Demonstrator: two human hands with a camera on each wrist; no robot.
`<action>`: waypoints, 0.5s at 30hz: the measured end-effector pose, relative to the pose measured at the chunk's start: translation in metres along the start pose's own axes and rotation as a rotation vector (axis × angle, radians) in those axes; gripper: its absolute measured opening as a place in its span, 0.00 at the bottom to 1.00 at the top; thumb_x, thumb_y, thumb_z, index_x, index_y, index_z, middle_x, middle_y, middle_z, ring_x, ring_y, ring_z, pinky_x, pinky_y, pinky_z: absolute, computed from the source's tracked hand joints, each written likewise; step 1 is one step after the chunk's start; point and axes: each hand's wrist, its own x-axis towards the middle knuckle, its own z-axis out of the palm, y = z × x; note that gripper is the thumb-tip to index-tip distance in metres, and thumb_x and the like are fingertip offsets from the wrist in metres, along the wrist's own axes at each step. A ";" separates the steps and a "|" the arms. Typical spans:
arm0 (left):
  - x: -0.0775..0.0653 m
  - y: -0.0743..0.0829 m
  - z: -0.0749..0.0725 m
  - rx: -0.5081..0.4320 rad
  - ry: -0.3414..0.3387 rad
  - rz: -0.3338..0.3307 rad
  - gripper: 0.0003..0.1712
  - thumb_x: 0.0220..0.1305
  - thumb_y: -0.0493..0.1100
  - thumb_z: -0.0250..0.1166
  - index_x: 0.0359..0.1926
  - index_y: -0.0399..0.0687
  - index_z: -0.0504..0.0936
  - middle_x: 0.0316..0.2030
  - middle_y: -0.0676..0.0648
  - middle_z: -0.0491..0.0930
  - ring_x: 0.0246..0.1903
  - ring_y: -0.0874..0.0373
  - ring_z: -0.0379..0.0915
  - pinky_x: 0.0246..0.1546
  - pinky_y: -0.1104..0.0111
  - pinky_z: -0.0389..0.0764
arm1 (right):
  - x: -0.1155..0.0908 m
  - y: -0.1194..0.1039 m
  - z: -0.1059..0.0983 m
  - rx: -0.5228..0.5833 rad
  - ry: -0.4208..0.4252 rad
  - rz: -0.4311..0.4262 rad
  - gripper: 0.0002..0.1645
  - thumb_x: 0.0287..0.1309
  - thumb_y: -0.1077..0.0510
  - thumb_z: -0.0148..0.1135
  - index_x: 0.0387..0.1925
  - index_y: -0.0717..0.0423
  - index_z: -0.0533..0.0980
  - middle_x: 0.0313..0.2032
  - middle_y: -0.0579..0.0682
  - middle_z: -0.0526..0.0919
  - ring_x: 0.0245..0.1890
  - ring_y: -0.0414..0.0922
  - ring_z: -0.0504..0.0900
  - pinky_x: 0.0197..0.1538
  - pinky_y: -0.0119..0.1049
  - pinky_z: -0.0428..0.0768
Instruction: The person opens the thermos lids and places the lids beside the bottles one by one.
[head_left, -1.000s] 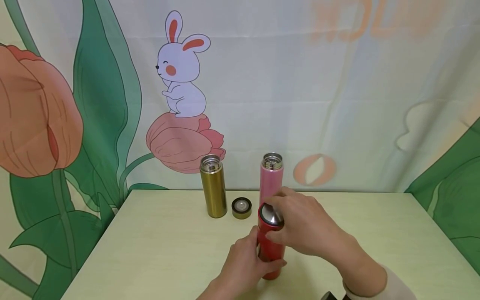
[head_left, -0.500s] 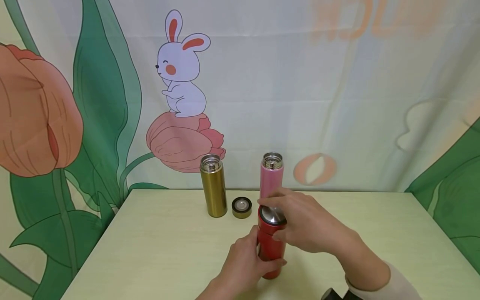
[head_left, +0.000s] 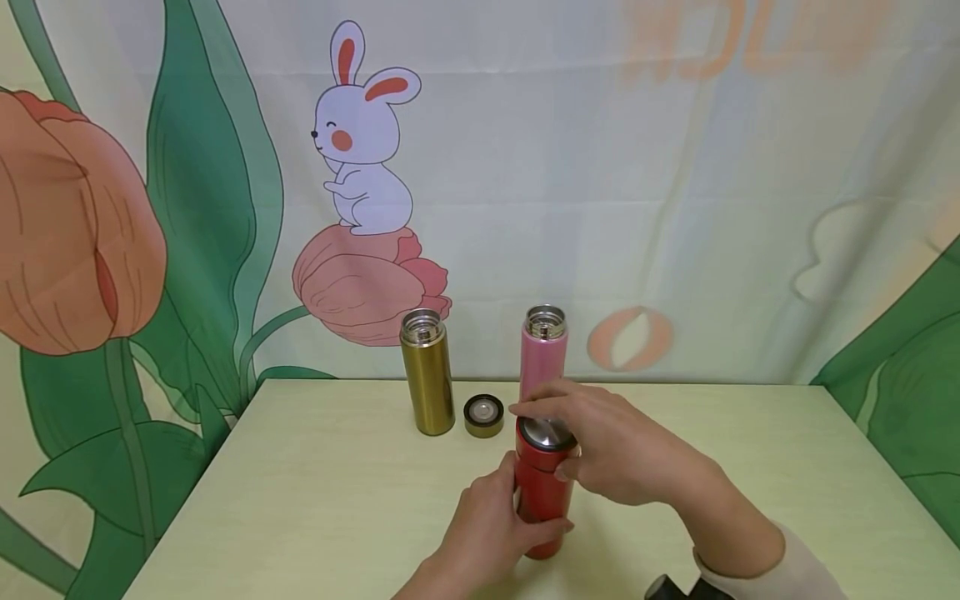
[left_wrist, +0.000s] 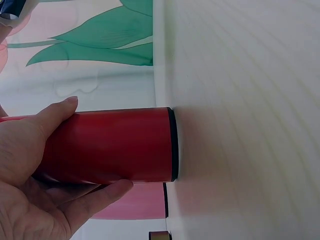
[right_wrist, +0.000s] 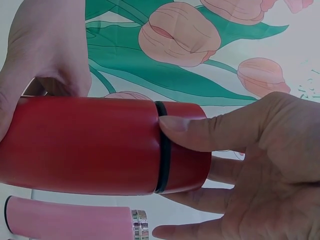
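Observation:
A red thermos (head_left: 542,500) with a steel-topped lid (head_left: 546,432) stands upright on the table. My left hand (head_left: 487,521) grips its lower body, thumb on the near side. At the top, my right hand (head_left: 618,446) holds the lid between thumb and fingers. In the right wrist view the thumb (right_wrist: 192,131) lies across the lid beside a black ring (right_wrist: 164,147) at the seam. The left wrist view shows the black base edge (left_wrist: 173,145) of the thermos at the tabletop. Right behind it stands a lidless pink thermos (head_left: 543,358), partly hidden by the right hand.
An open gold thermos (head_left: 427,383) stands at the back of the pale table (head_left: 322,500). Its gold lid (head_left: 483,417) lies beside it, inner side up. Behind the table hangs a cloth backdrop (head_left: 487,167) with a rabbit and tulips.
My right hand has turned at the lid, its thumb shifting rightward and its index finger reaching further left over the top. The left hand and the other thermoses have kept their places.

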 end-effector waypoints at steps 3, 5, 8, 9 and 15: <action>0.000 0.000 0.000 -0.006 -0.002 -0.006 0.40 0.51 0.63 0.80 0.59 0.56 0.72 0.50 0.56 0.86 0.51 0.59 0.83 0.57 0.54 0.83 | 0.000 0.000 0.000 0.011 -0.004 0.002 0.40 0.53 0.74 0.70 0.67 0.48 0.77 0.65 0.46 0.77 0.62 0.52 0.79 0.62 0.51 0.79; 0.000 0.000 0.000 -0.009 -0.004 -0.010 0.40 0.51 0.63 0.81 0.59 0.56 0.72 0.50 0.56 0.86 0.51 0.59 0.83 0.58 0.53 0.83 | 0.001 0.001 0.000 0.024 -0.008 0.007 0.40 0.52 0.74 0.70 0.67 0.48 0.77 0.65 0.45 0.77 0.62 0.51 0.79 0.62 0.49 0.80; 0.000 0.000 0.000 -0.008 -0.002 -0.010 0.40 0.51 0.63 0.81 0.59 0.56 0.72 0.50 0.55 0.86 0.50 0.59 0.83 0.58 0.53 0.83 | 0.001 0.002 0.002 0.044 -0.009 0.001 0.41 0.52 0.74 0.69 0.68 0.48 0.76 0.65 0.45 0.77 0.60 0.49 0.80 0.60 0.47 0.81; 0.000 0.000 0.000 -0.008 -0.001 -0.008 0.41 0.51 0.63 0.81 0.59 0.56 0.72 0.50 0.55 0.86 0.50 0.59 0.83 0.58 0.53 0.83 | 0.002 0.002 0.002 0.053 -0.007 0.000 0.42 0.51 0.74 0.69 0.68 0.47 0.76 0.65 0.45 0.76 0.60 0.49 0.80 0.60 0.47 0.81; 0.000 -0.001 0.000 0.003 0.003 0.010 0.41 0.51 0.64 0.80 0.59 0.55 0.72 0.50 0.56 0.86 0.51 0.59 0.82 0.58 0.54 0.83 | 0.002 0.002 0.006 0.089 0.038 0.044 0.47 0.48 0.64 0.78 0.71 0.44 0.72 0.62 0.45 0.77 0.58 0.46 0.80 0.58 0.47 0.81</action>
